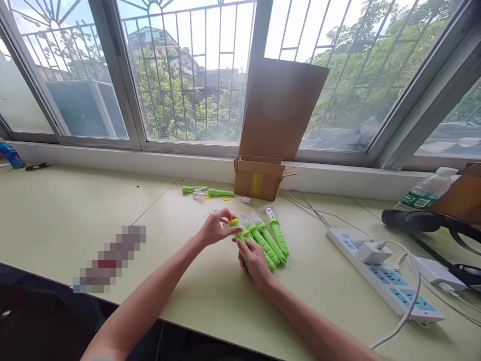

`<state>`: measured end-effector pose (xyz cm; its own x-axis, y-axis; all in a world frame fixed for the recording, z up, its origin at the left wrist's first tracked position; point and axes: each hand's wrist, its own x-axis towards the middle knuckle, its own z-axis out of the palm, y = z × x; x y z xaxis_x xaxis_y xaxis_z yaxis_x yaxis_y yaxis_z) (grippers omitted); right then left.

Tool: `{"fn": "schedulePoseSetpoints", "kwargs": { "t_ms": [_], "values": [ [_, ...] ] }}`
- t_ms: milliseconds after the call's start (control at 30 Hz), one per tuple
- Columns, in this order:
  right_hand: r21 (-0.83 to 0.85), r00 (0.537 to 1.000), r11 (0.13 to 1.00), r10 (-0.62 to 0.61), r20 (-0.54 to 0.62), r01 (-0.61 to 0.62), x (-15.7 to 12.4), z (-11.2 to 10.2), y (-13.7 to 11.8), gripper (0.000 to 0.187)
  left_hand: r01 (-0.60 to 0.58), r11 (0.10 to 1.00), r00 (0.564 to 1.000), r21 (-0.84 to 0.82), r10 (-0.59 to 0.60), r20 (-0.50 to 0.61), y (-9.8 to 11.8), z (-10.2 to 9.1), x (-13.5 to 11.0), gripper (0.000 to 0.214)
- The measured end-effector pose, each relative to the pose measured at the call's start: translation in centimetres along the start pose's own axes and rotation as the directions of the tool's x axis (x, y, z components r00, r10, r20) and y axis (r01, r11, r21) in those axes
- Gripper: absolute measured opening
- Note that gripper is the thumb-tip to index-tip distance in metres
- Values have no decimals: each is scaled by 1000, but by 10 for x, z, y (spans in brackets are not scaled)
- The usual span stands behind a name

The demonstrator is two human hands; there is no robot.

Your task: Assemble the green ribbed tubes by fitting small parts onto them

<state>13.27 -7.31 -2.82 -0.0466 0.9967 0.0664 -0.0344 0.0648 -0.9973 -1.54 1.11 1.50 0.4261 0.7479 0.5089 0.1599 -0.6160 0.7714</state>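
Observation:
My right hand (255, 260) is wrapped round the lower part of a green plastic tube (240, 235), held tilted above the table. At its upper end is a yellow ring (233, 221), where the thumb and fingers of my left hand (218, 228) close on the tube. Just right of my hands lie several similar green tubes with clear caps (278, 233), side by side. Behind them are loose green tubes (221, 192), a yellow ring (225, 198) lying flat and small clear plastic pieces (245, 199). A clear part by my left fingers is mostly hidden.
An open cardboard box (259, 178) stands against the window ledge. To the right are a white power strip (387, 276) with cables, black glasses or goggles (436, 223) and a plastic bottle (428, 190). A blurred patch (112, 260) covers something at left.

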Motion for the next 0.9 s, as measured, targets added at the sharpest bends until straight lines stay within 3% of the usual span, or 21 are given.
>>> {"fn": "schedulePoseSetpoints", "kwargs": {
  "t_ms": [667,900],
  "values": [
    [14,999,1000,24,-32,-24,-1,0,-7,44,32,990,997,-134,-42,-71,1,10,1,41],
    [36,1000,999,1,-1,-1,-1,-4,-5,46,43,985,997,-167,-52,-49,2,11,0,43]
  ]
}}
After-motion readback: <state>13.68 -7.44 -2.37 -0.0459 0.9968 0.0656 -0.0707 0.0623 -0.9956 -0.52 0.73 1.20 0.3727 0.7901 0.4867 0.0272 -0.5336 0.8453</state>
